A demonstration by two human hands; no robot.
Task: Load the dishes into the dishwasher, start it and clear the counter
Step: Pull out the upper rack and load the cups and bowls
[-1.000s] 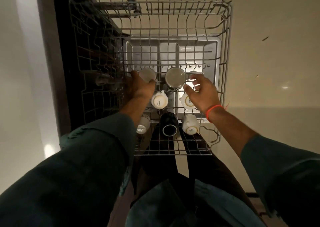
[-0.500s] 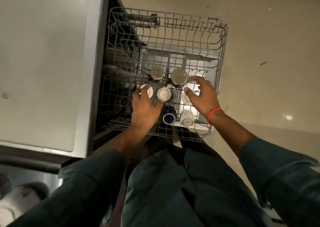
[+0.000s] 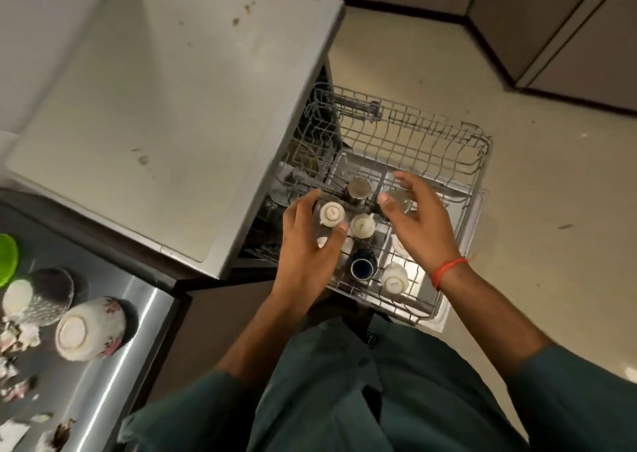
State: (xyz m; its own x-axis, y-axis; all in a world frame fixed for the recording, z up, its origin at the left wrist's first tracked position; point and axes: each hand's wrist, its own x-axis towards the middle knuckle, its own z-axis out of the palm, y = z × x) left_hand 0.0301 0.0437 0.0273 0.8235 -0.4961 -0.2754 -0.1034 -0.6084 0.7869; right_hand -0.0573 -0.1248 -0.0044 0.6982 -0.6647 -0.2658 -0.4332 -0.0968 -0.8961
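**Hands lift off the loaded cups as the view swings toward the worktop**

Both hands are over the pulled-out upper rack point(image 3: 431, 148) of the dishwasher, right of centre in the frame. The left hand point(image 3: 306, 244) has fingers spread and relaxed, holding nothing, with its thumb tip beside an upturned white cup point(image 3: 331, 213). Half a second ago this hand lay over the same cups; now it sits a little lower in the frame and looks to be coming away. The right hand point(image 3: 418, 225), with an orange thread at the wrist, is also spread and empty. It hovers above a steel tumbler point(image 3: 396, 199), partly covering it, so contact cannot be told.

Around the hands stand another white cup point(image 3: 362, 225), a second steel tumbler point(image 3: 358, 189), a dark blue cup point(image 3: 363, 268) and a white cup point(image 3: 394, 281) nearest the person. All sit in the near part of the rack; the far part is bare wire.

The view has turned left since a second ago. The dishwasher's grey top point(image 3: 165, 117) now fills the upper left, and a dark worktop point(image 3: 103, 365) shows at lower left. On it lie a floral cup point(image 3: 91, 327) on its side, a dark speckled cup point(image 3: 38, 296), a green item point(image 3: 7, 260) and scraps of paper.

Judged from this, these cups are placed, and more dishes are waiting to be fetched.
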